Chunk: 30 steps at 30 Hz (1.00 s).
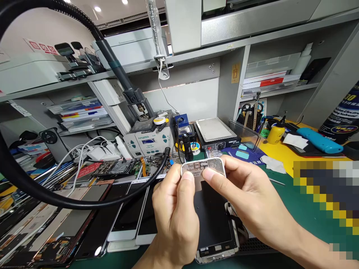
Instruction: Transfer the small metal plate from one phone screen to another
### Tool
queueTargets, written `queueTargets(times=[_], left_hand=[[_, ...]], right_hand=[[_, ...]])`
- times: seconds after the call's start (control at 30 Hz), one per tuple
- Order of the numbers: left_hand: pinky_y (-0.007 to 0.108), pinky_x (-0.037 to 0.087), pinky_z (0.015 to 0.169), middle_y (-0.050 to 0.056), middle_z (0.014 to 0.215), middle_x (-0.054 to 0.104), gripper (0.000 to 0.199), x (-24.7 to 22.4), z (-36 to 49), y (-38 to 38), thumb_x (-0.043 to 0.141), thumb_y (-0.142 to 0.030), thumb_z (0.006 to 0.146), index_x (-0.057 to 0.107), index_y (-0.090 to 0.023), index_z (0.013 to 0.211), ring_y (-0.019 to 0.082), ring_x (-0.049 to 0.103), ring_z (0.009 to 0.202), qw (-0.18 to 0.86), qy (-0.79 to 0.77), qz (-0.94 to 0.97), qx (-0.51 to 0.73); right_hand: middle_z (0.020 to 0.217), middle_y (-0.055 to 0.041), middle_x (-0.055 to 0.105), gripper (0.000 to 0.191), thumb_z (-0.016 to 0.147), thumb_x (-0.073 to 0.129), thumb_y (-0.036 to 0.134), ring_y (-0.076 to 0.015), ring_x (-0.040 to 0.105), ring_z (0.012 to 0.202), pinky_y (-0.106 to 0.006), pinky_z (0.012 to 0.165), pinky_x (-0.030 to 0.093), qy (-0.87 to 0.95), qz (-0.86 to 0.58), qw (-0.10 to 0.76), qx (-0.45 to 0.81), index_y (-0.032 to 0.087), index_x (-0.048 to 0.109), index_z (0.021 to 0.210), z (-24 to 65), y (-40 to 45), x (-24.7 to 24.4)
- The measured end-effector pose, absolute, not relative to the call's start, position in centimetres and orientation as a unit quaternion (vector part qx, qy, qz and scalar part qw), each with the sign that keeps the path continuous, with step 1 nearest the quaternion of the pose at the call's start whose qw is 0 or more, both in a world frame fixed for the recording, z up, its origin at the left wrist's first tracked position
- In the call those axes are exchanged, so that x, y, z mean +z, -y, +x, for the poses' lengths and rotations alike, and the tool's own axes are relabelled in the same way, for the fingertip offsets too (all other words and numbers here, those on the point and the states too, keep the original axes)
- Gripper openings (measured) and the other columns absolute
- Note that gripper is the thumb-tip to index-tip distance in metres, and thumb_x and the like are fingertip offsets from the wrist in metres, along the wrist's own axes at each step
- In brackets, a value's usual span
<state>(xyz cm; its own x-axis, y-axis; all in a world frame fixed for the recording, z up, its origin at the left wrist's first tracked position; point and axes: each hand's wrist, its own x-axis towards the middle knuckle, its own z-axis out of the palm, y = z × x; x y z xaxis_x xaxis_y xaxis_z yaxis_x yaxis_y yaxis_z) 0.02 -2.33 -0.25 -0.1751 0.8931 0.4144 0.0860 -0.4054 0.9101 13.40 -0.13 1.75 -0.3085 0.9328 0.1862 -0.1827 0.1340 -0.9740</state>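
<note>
Both of my hands meet at the top end of an opened phone (214,215) with a dark inner face and a silver rim. A thin metal blade (193,166) with printed lettering lies against that end. My left hand (178,209) presses its thumb on the blade's left part, fingers curled behind the phone's edge. On the right, my right hand (244,186) has its thumb on the blade and its fingers round the upper right corner. The phone's lower end rests near the green mat (303,213).
Several phones and screens (129,213) lie in a row at the left. A black hose (92,203) loops across the left side. Behind stand a grey control station (151,142), a heating plate (215,130) and a yellow bottle (275,132). Tweezers (276,182) lie at the right.
</note>
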Motion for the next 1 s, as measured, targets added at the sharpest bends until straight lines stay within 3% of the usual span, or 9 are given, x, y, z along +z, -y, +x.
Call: queueTargets(times=[1.0], left_hand=[[0.03, 0.022, 0.055, -0.006, 0.062, 0.032, 0.036, -0.17, -0.14, 2.34, 0.042, -0.027, 0.105, 0.035, -0.02, 0.07, 0.011, 0.028, 0.057, 0.321, -0.439, 0.549, 0.634]], right_hand=[[0.074, 0.0019, 0.055, 0.026, 0.093, 0.066, 0.04, -0.0136, 0.052, 0.071, -0.025, 0.07, 0.051, 0.56, -0.328, 0.488, 0.584, 0.02, 0.06, 0.079, 13.36, 0.07, 1.62]])
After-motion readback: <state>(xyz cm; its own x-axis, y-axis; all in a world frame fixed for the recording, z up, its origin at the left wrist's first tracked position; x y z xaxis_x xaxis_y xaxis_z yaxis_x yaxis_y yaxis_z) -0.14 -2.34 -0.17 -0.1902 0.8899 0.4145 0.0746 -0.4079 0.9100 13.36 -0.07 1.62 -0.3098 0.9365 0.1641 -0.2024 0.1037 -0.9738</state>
